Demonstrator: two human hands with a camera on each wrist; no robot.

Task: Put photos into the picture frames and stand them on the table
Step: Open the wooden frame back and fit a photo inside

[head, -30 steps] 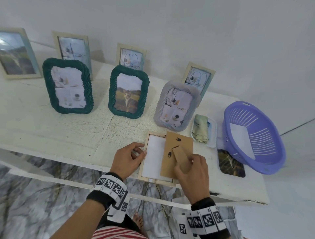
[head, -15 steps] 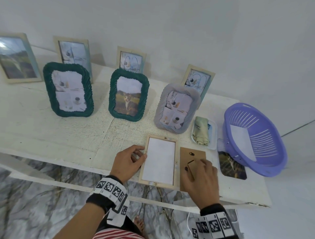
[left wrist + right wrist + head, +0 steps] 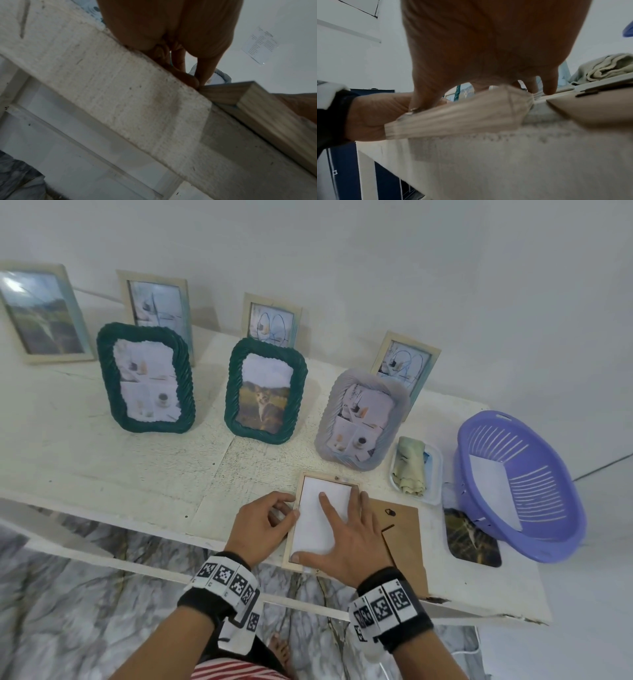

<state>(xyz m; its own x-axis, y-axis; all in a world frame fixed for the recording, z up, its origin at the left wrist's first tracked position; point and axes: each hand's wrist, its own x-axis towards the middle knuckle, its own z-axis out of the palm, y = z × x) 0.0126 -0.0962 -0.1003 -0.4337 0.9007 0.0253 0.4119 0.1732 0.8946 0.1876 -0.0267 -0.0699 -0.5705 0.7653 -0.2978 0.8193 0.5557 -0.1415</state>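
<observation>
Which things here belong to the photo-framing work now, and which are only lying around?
In use: wooden frame, white sheet, cardboard backing, loose photo, left hand, right hand.
Lying about: purple basket, folded cloth.

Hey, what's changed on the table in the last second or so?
The right hand carried the brown backing board off the wooden frame, laid it on the table to the right, let go, and now presses spread fingers on the white sheet inside. The left hand stayed at the frame's left edge; the standing frames didn't move.
</observation>
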